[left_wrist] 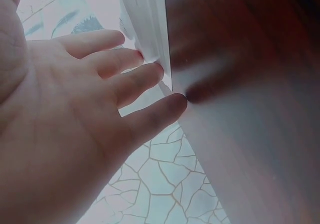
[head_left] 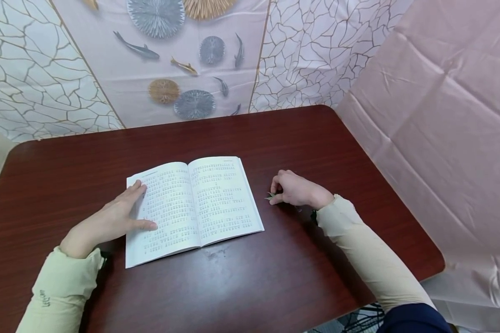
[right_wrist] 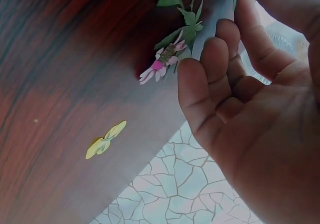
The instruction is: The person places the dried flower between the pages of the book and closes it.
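Observation:
An open book (head_left: 222, 203) with printed pages lies flat on the table. My left hand (head_left: 112, 217) rests on its left page with fingers straight and thumb spread; in the left wrist view its fingertips (left_wrist: 150, 71) touch the paper. Right of the book, my right hand (head_left: 297, 188) pinches a green leaf (head_left: 270, 196) between thumb and forefinger, low over the table. Below those fingers in the right wrist view lies a sprig with a pink flower (right_wrist: 162, 63) and green leaves (right_wrist: 187, 33). Whether the pinched leaf belongs to that sprig I cannot tell.
A small yellow flower (right_wrist: 106, 140) lies on the dark red-brown table (head_left: 233, 291). Patterned cloth (head_left: 216, 60) hangs behind the table, and plain pink cloth (head_left: 450, 129) hangs along the right side. Cables (head_left: 364, 319) show below the front right edge.

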A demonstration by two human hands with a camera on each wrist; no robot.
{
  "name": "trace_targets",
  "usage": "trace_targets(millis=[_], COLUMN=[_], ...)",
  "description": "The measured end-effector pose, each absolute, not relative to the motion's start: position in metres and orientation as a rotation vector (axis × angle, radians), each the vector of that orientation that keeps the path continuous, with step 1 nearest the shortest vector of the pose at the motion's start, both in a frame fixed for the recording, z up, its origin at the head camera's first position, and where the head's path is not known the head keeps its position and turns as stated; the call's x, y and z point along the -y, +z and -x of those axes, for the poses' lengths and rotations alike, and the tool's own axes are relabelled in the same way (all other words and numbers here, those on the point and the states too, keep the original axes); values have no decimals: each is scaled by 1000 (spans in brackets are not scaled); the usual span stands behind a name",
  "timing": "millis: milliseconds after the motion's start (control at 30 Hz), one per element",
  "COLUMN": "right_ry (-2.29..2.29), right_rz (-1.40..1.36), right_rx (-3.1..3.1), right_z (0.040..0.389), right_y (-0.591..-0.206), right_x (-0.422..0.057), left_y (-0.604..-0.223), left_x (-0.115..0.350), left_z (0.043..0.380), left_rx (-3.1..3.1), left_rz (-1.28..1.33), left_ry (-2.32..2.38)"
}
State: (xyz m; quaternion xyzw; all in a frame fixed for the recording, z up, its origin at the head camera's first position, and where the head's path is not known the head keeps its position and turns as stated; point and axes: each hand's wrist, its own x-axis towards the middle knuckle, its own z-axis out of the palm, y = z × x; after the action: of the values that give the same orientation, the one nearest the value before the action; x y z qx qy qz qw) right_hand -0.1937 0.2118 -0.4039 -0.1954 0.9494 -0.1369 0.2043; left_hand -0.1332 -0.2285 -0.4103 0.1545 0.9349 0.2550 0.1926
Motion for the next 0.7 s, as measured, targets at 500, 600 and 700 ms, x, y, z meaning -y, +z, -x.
trace_targets(millis=[500, 600, 700], right_ry=[-387, -502, -638], right_rz=[557, 561, 598], right_rx=[-2633, -2659, -2712], right_z=[193, 194, 195], right_y=[-396, -395, -394], right_x=[-207, -205, -199], left_y=[-411, -410, -410], left_x=[230, 230, 229], left_z=[134, 134, 134], left_rx=[-2635, -2635, -2638], left_rz=[-435, -433, -432], left_ry=[695, 693, 693])
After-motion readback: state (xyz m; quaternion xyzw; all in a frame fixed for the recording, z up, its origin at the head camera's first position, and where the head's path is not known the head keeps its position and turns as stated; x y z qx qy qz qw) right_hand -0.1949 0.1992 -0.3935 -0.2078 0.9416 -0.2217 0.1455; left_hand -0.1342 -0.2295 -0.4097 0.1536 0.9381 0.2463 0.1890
